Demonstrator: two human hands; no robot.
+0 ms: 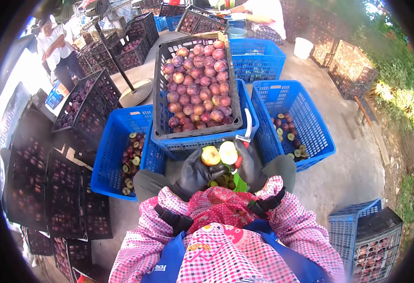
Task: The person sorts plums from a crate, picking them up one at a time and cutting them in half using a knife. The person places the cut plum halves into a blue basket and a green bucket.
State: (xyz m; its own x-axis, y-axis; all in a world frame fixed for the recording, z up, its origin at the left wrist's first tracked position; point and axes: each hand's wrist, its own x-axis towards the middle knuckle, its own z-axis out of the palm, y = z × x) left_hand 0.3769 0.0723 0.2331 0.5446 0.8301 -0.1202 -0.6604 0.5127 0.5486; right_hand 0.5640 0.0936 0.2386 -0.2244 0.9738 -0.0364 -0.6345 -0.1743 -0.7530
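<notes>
Two cut plums are being held over the lap, just off the near edge of the black crate, toward its right corner. The left hand [192, 170], gloved in black, is pinching the yellow plum [210, 155] in curled fingers. The right hand [251, 166], likewise gloved, is closing around the red-handled tool [238, 162]; the pale plum [228, 153] is showing beside its fingers, though whether those fingers are gripping it cannot be told. Cut pieces [222, 181] are lying below the hands.

Ahead, the black crate [239, 109] is resting on a middle blue crate [192, 146] and is carrying whole plums [198, 85] nearly out to its near edge. The left blue crate [104, 162] is holding plums, some cut, along its right side. The right blue crate [313, 118] is holding a similar mix, running from its left side to its near edge.

Beyond, a person [56, 49] is standing at upper left, and a white bucket [303, 48] is standing at upper right.
</notes>
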